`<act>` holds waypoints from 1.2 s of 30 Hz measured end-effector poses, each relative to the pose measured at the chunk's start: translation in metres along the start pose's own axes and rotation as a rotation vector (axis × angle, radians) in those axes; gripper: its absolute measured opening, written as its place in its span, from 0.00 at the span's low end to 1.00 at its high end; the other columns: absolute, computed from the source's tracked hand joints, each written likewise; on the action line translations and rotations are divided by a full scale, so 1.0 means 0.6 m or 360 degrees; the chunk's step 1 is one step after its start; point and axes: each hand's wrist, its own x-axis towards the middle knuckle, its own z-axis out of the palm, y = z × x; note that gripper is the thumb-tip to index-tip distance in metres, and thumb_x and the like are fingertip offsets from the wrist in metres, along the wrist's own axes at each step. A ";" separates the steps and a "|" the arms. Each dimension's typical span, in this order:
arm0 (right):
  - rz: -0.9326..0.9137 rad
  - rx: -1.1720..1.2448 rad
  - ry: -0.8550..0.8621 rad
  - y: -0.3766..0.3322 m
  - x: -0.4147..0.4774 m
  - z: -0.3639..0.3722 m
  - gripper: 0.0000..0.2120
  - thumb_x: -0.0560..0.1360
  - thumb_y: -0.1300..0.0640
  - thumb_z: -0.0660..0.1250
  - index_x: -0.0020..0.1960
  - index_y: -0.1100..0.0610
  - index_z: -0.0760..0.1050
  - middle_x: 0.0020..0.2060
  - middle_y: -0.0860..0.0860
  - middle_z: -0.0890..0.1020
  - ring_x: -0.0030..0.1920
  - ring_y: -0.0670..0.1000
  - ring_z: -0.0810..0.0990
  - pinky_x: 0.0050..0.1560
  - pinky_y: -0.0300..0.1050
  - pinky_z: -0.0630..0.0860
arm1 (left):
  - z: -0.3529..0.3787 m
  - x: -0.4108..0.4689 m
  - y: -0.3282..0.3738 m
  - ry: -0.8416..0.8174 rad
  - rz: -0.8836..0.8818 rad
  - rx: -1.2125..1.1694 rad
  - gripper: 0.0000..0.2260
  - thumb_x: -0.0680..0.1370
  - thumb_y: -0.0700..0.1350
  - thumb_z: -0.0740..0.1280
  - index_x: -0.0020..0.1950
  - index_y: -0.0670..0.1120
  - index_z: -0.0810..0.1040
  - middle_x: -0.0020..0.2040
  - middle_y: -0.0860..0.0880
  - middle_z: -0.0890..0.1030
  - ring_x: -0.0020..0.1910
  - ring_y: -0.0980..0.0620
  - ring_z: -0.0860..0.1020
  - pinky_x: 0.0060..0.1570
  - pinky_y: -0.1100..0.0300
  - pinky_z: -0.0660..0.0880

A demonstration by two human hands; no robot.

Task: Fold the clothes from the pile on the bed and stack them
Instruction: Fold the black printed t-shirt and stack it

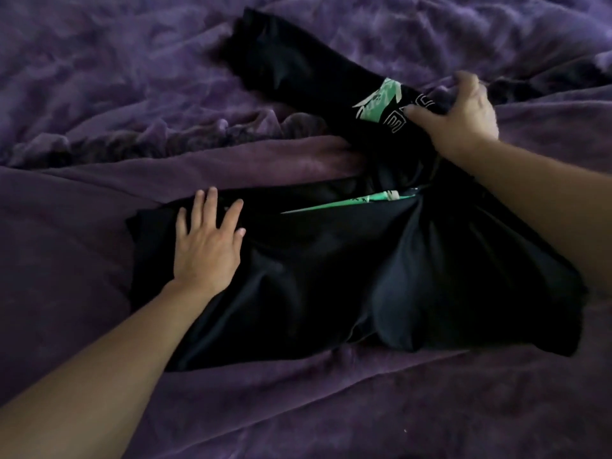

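A black T-shirt (331,276) with a green and white print lies partly folded on the purple bed. My left hand (207,240) presses flat on its left edge, fingers straight. My right hand (460,114) grips a bunched part of the shirt near the print, at the upper right, and holds that part raised off the bed. A long black flap of the shirt stretches from this grip toward the upper left. A thin strip of green print shows in the fold at the middle.
A rumpled purple blanket (116,94) covers the bed on all sides. A smoother purple sheet (314,409) lies in front of the shirt. A dark patch of fabric (516,84) shows behind my right hand.
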 end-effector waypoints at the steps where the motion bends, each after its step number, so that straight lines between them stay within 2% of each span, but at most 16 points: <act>1: 0.0160 0.0118 -0.0091 -0.012 0.025 0.002 0.38 0.63 0.35 0.73 0.66 0.55 0.70 0.63 0.53 0.76 0.62 0.53 0.75 0.62 0.50 0.72 | -0.001 0.004 0.001 -0.0034 0.0006 0.0003 0.22 0.81 0.52 0.57 0.75 0.50 0.62 0.77 0.39 0.56 0.77 0.41 0.53 0.71 0.40 0.55; 4: 0.0422 0.0375 -0.0368 -0.038 0.061 0.000 0.28 0.61 0.43 0.80 0.55 0.56 0.76 0.49 0.50 0.82 0.38 0.45 0.79 0.37 0.39 0.77 | -0.025 0.018 -0.005 -0.0098 0.0027 -0.0028 0.21 0.80 0.54 0.59 0.72 0.51 0.67 0.75 0.41 0.62 0.74 0.41 0.59 0.67 0.41 0.59; 6: 0.0432 0.0428 -0.0535 -0.055 0.055 -0.010 0.20 0.62 0.49 0.80 0.47 0.57 0.78 0.39 0.51 0.81 0.28 0.43 0.77 0.28 0.37 0.74 | -0.066 0.041 -0.012 -0.0050 -0.0003 -0.0215 0.18 0.78 0.54 0.62 0.66 0.50 0.72 0.67 0.42 0.70 0.66 0.39 0.68 0.61 0.39 0.65; 9: -0.0381 0.0367 -0.0519 -0.070 -0.006 -0.041 0.08 0.68 0.56 0.77 0.41 0.58 0.79 0.32 0.49 0.78 0.29 0.40 0.74 0.33 0.40 0.74 | -0.141 0.096 -0.007 0.0308 0.0073 -0.0386 0.23 0.74 0.49 0.67 0.68 0.47 0.70 0.66 0.41 0.70 0.62 0.37 0.70 0.58 0.38 0.69; 11: -0.1072 0.0117 -0.0443 -0.065 -0.082 -0.058 0.11 0.72 0.54 0.73 0.36 0.50 0.72 0.30 0.47 0.74 0.32 0.44 0.72 0.33 0.43 0.70 | -0.185 0.141 0.019 0.0490 0.0305 -0.0262 0.36 0.69 0.46 0.73 0.74 0.50 0.61 0.73 0.40 0.63 0.69 0.37 0.65 0.62 0.39 0.66; 13: -0.1395 -0.0166 -0.0418 -0.041 -0.158 -0.060 0.08 0.73 0.52 0.71 0.38 0.50 0.73 0.31 0.48 0.75 0.32 0.52 0.76 0.30 0.44 0.70 | -0.211 0.186 0.062 0.0504 0.0546 -0.0041 0.46 0.66 0.43 0.75 0.77 0.54 0.52 0.77 0.39 0.53 0.74 0.36 0.56 0.67 0.40 0.60; 15: -0.1511 -0.0374 -0.0444 -0.010 -0.217 -0.048 0.04 0.72 0.54 0.72 0.43 0.54 0.78 0.33 0.50 0.77 0.32 0.56 0.79 0.28 0.45 0.73 | -0.219 0.208 0.114 0.0358 0.0765 0.0132 0.43 0.67 0.41 0.73 0.76 0.57 0.55 0.79 0.41 0.46 0.76 0.37 0.47 0.71 0.38 0.52; 17: -0.1454 -0.0500 -0.0513 0.021 -0.249 -0.034 0.08 0.69 0.58 0.75 0.46 0.56 0.80 0.34 0.50 0.77 0.33 0.57 0.80 0.29 0.46 0.76 | -0.206 0.205 0.147 0.0159 0.0992 0.0351 0.23 0.70 0.42 0.68 0.65 0.54 0.73 0.79 0.44 0.51 0.77 0.38 0.43 0.73 0.37 0.45; 19: -0.1285 -0.0573 -0.0501 0.046 -0.261 -0.032 0.16 0.65 0.62 0.78 0.52 0.57 0.81 0.35 0.51 0.78 0.34 0.57 0.80 0.28 0.44 0.74 | -0.184 0.185 0.147 -0.0011 0.1071 0.0532 0.12 0.73 0.43 0.65 0.54 0.52 0.80 0.75 0.48 0.63 0.77 0.41 0.44 0.73 0.37 0.42; 21: -0.1175 -0.0587 -0.0462 0.059 -0.263 -0.041 0.23 0.64 0.64 0.77 0.58 0.57 0.80 0.37 0.51 0.78 0.33 0.57 0.80 0.26 0.43 0.71 | -0.162 0.160 0.128 -0.0002 0.1010 0.0454 0.16 0.73 0.40 0.66 0.59 0.52 0.77 0.74 0.48 0.64 0.77 0.43 0.47 0.74 0.40 0.44; 24: -0.1261 -0.0577 -0.0485 0.057 -0.267 -0.052 0.26 0.64 0.66 0.74 0.61 0.54 0.78 0.38 0.52 0.77 0.30 0.58 0.78 0.22 0.44 0.69 | -0.157 0.134 0.135 0.0249 0.1010 0.0269 0.44 0.66 0.35 0.68 0.77 0.55 0.52 0.78 0.42 0.52 0.77 0.41 0.50 0.73 0.42 0.52; 26: -0.1439 -0.0621 -0.0517 0.048 -0.276 -0.059 0.26 0.63 0.67 0.72 0.60 0.52 0.79 0.38 0.52 0.75 0.29 0.57 0.77 0.21 0.43 0.69 | -0.161 0.133 0.168 0.0331 0.1090 0.0248 0.50 0.65 0.35 0.68 0.77 0.58 0.43 0.78 0.40 0.47 0.77 0.39 0.48 0.73 0.41 0.53; 27: -0.1518 -0.0651 -0.0539 0.047 -0.283 -0.061 0.26 0.61 0.67 0.72 0.58 0.51 0.80 0.37 0.52 0.75 0.29 0.55 0.77 0.22 0.42 0.68 | -0.165 0.134 0.185 0.0272 0.1117 0.0259 0.48 0.66 0.35 0.67 0.77 0.59 0.44 0.78 0.40 0.45 0.77 0.39 0.45 0.73 0.40 0.51; 30: -0.1609 -0.0718 -0.0618 0.063 -0.303 -0.069 0.27 0.57 0.67 0.75 0.53 0.50 0.82 0.36 0.51 0.74 0.30 0.52 0.76 0.23 0.40 0.67 | -0.162 0.128 0.213 0.0005 0.1125 0.0462 0.25 0.72 0.39 0.65 0.67 0.55 0.70 0.78 0.42 0.50 0.77 0.39 0.43 0.73 0.38 0.45; 33: -0.1428 -0.0732 -0.0595 0.092 -0.308 -0.081 0.27 0.57 0.67 0.77 0.55 0.51 0.83 0.37 0.53 0.78 0.31 0.56 0.80 0.22 0.41 0.69 | -0.167 0.114 0.195 0.0189 0.1121 0.0394 0.14 0.71 0.39 0.66 0.56 0.47 0.77 0.67 0.44 0.71 0.75 0.43 0.57 0.73 0.41 0.51; 36: -0.1197 -0.0610 -0.0426 0.110 -0.302 -0.097 0.28 0.62 0.70 0.73 0.60 0.55 0.80 0.41 0.57 0.79 0.33 0.60 0.81 0.21 0.47 0.73 | -0.191 0.095 0.145 0.0602 0.1126 0.0172 0.09 0.68 0.34 0.65 0.46 0.41 0.77 0.44 0.42 0.79 0.53 0.40 0.78 0.66 0.43 0.67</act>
